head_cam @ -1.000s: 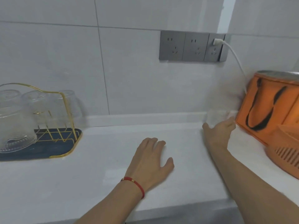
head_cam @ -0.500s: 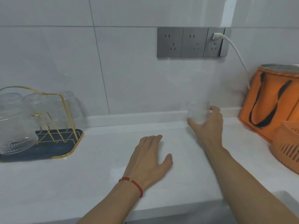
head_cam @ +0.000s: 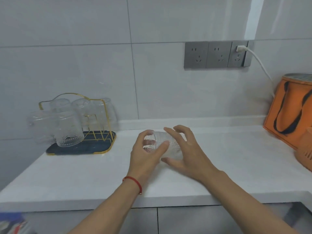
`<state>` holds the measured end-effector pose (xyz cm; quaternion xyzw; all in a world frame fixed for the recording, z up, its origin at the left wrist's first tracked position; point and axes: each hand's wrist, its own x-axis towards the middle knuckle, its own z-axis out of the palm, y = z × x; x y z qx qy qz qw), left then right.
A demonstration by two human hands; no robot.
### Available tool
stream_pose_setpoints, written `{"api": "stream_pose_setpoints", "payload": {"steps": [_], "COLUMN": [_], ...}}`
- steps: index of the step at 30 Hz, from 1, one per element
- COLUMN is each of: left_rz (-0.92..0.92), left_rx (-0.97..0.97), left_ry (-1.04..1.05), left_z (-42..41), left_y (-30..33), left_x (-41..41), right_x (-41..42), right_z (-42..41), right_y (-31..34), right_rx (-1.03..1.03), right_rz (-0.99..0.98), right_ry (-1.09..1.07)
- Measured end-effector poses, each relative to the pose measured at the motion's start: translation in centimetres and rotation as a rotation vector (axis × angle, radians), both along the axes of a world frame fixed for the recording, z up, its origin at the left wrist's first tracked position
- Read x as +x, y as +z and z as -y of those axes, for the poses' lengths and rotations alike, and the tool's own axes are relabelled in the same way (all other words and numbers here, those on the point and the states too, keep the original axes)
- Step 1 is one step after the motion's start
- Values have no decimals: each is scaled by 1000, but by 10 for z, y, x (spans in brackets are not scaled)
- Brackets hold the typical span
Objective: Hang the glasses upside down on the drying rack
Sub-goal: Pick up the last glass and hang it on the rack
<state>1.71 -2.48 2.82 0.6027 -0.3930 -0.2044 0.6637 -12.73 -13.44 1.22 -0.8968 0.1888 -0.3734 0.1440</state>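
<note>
A clear ribbed glass (head_cam: pixel 171 148) lies on its side in the air just above the middle of the white counter. My left hand (head_cam: pixel 145 159) grips it at its left, open end, thumb across the front. My right hand (head_cam: pixel 189 156) cups the other end with fingers spread loosely over and under it. The drying rack (head_cam: pixel 94 147), gold wire on a dark blue tray, stands at the back left against the wall. Several clear glasses (head_cam: pixel 69 130) hang upside down on its prongs.
An orange bag (head_cam: pixel 290 112) with black straps stands at the right against the wall, with an orange slotted basket (head_cam: pixel 305 152) in front of it. Grey wall sockets (head_cam: pixel 216 54) hold one white plug and cable. The counter's front edge (head_cam: pixel 84 198) runs below my wrists.
My right hand carried the glass from beside the orange bag leftwards to the counter's middle and tipped it sideways. My left hand rose off the counter and took hold of it.
</note>
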Motion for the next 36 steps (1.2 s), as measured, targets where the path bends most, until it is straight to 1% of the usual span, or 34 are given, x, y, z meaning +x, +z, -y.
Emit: {"api": "stream_pose_setpoints", "payload": {"steps": [3, 5, 7, 9, 11, 12, 14, 15, 16, 21, 26, 29, 31, 34, 36], "left_rz": [-82, -95, -78, 2, 175, 323, 675, 801, 873, 956, 970, 959, 947, 944, 938], "left_rx": [-15, -2, 21, 55, 137, 211, 446, 544, 587, 604, 625, 616, 609, 606, 615], "left_ry": [-54, -97, -127, -87, 49, 139, 275, 309, 316, 239, 231, 242, 245, 250, 250], "left_z": [-24, -42, -57, -73, -88, -95, -107, -109, -109, -103, -103, -102, -102, -100, -101], "left_y": [3, 6, 9, 11, 9, 6, -3, -9, -14, -28, -31, -32, -33, -35, -35], "left_x": [23, 40, 56, 76, 101, 114, 136, 143, 147, 152, 154, 155, 156, 157, 156], "right_x": [14, 33, 53, 70, 82, 85, 93, 97, 102, 146, 191, 213, 226, 241, 246], "right_z": [-24, -40, -54, -65, -72, -74, -77, -79, -81, -87, -84, -83, -82, -80, -80], "right_y": [2, 6, 14, 25, 40, 49, 70, 80, 91, 135, 158, 161, 158, 148, 141], "right_rx": [619, 793, 896, 947, 922, 890, 750, 660, 587, 416, 252, 106, 48, 3, 4], "right_rz": [72, 162, 272, 320, 305, 297, 291, 281, 278, 265, 96, -31, -100, -219, -259], "right_ry": [169, 190, 204, 191, 135, 106, 51, 31, 22, 11, 16, 9, 12, 22, 34]}}
